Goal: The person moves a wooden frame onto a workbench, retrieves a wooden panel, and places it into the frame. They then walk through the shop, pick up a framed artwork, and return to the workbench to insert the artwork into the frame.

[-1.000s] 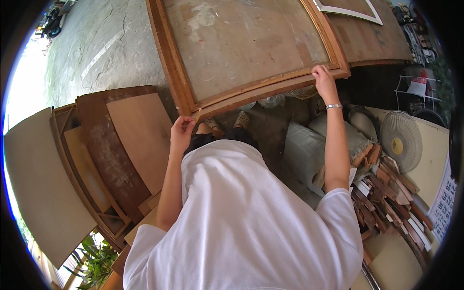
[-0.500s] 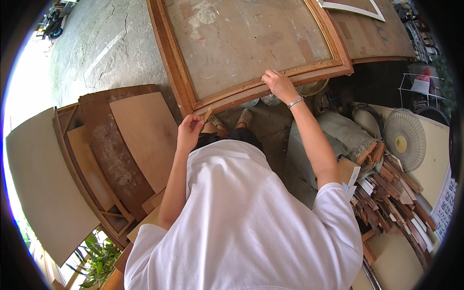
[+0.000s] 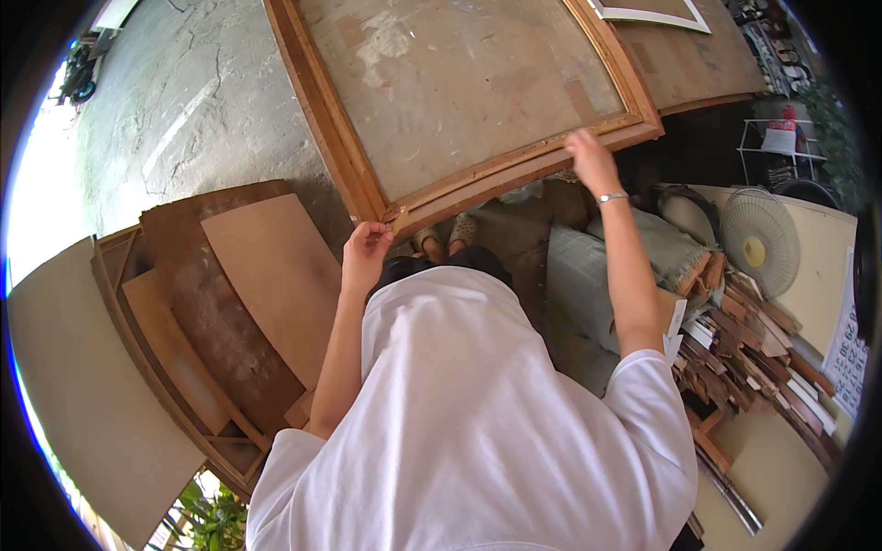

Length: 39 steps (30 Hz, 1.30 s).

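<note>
A large brown wooden frame [image 3: 501,195] lies at the top middle, around a stained, scuffed panel [image 3: 459,87]. By its near left corner, my left hand [image 3: 367,246] is closed in a pinch on a thin yellowish strip [image 3: 399,219], whose far end reaches over the corner. Farther right, my right hand [image 3: 593,161], with a metal watch band at the wrist, is at the inner edge of the near rail. Its fingers look bent but are smeared by motion, so whether they grip anything does not show.
Wooden boards [image 3: 266,266] lean on the left. On the right are a covered bundle [image 3: 583,275], a pile of wood offcuts [image 3: 753,349] and a round fan [image 3: 758,241]. A white frame [image 3: 657,14] lies on a board [image 3: 698,69] at the far right.
My right hand has slid to the right along the near rail. My left hand stays by the near left corner with the strip. The whole view has shifted slightly.
</note>
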{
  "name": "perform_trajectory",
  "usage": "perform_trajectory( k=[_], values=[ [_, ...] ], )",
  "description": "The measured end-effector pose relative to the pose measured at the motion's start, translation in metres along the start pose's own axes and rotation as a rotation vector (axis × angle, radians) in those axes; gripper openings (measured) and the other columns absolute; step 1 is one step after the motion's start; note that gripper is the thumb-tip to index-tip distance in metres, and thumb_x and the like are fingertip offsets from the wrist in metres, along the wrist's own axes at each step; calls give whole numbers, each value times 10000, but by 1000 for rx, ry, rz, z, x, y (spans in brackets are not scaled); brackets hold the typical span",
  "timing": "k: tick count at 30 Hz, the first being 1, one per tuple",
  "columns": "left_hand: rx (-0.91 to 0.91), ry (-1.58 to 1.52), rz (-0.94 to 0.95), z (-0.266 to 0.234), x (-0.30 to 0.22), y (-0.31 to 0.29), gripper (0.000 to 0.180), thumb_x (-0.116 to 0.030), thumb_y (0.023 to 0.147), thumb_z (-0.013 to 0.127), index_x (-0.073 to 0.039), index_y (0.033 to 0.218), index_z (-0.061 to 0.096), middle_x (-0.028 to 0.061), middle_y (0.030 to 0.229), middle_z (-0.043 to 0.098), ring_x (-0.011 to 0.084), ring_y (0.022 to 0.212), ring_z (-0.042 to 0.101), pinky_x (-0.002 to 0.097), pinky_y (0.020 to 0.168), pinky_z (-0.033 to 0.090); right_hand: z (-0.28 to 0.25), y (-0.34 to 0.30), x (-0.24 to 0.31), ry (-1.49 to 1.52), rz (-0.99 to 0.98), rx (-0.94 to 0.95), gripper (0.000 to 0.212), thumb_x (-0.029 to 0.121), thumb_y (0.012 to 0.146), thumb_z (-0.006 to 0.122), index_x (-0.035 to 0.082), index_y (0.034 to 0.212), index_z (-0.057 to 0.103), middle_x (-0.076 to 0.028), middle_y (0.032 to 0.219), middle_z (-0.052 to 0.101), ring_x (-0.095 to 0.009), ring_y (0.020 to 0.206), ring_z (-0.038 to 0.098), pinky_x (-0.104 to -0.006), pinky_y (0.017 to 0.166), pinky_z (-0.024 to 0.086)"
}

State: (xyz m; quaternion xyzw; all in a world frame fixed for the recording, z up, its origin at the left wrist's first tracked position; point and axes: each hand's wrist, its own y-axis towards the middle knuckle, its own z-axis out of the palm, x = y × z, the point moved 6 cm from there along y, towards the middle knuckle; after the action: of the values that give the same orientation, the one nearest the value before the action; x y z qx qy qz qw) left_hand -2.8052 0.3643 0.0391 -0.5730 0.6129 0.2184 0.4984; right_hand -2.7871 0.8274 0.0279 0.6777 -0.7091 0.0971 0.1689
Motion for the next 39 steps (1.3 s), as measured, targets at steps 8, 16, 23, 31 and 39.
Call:
perform_trajectory(
  k=[8, 16, 23, 31, 39],
  values=[
    [66, 1, 44, -10, 7, 48, 132, -90, 872, 661, 25, 923, 623, 71, 823, 664, 121, 720, 615, 266, 692, 491, -89, -56, -26, -136, 290, -276, 33, 50, 891, 555, 22, 898, 540, -157, 910, 550, -372, 891, 553, -442, 787, 447],
    [113, -68, 93, -3, -22, 74, 144, -103, 884, 651, 23, 936, 604, 82, 855, 689, 119, 792, 652, 262, 726, 500, -6, 2, 45, 46, 73, -24, 122, 66, 887, 553, 52, 990, 618, -121, 996, 613, -345, 894, 609, -432, 753, 494],
    [27, -151, 69, 10, -28, 60, 108, -65, 913, 610, 29, 943, 567, 85, 869, 693, 125, 825, 657, 245, 735, 497, 32, 27, 33, 37, -74, 197, 82, 89, 860, 581, 47, 910, 631, -113, 921, 587, -331, 879, 602, -428, 720, 490],
    [-58, -209, -30, 74, -43, 36, 117, -78, 909, 622, 21, 934, 565, 71, 865, 690, 104, 821, 621, 251, 714, 488, 32, 29, 25, 161, -110, 178, 68, 61, 854, 524, 38, 791, 535, -116, 835, 560, -331, 798, 600, -442, 680, 479],
    [-24, -140, -44, 106, -66, 33, 121, -100, 915, 616, 13, 942, 582, 77, 867, 699, 132, 805, 654, 265, 730, 504, -27, 26, -4, 306, -128, 215, 35, 49, 855, 563, 15, 848, 559, -141, 867, 549, -342, 845, 573, -392, 733, 465]
  ],
)
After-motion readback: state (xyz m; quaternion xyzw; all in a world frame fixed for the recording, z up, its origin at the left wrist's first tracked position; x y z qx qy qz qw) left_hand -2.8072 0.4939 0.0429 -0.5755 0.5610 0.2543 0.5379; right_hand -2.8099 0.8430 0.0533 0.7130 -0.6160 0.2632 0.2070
